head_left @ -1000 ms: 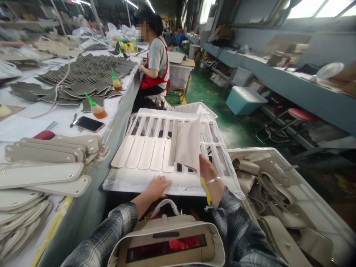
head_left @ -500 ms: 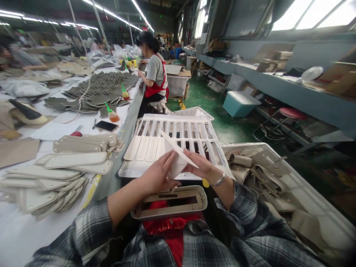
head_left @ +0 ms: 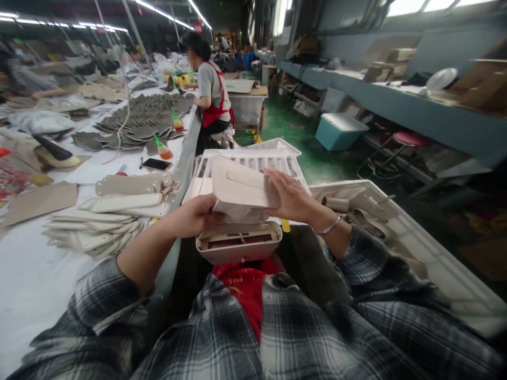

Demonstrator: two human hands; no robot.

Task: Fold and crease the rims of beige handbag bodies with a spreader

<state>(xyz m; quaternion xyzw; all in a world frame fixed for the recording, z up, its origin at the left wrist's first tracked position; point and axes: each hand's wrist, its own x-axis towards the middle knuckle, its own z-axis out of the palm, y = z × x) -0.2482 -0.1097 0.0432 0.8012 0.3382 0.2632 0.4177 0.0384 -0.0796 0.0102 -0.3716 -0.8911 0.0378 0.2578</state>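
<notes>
Both my hands hold a flat cream leather piece (head_left: 241, 190) just above my lap. My left hand (head_left: 197, 214) grips its lower left edge with curled fingers. On its right side lies my right hand (head_left: 291, 196), fingers pressed over the top. Under it, on my lap, rests a beige bag body (head_left: 238, 245) with a slot opening facing up. Behind the piece stands a white slatted tray (head_left: 253, 158) with several cream strips lying in it.
A white worktable (head_left: 35, 274) at my left carries stacks of cream strips (head_left: 111, 216), grey cut pieces (head_left: 138, 121), glue bottles and a phone (head_left: 156, 164). A white crate (head_left: 400, 232) of beige parts sits at my right. A person in a red apron sits ahead.
My hands lifted the cream piece from over the slatted tray and brought it flat above the bag body; my left hand moved from the tray edge onto the piece. The view tilted down.
</notes>
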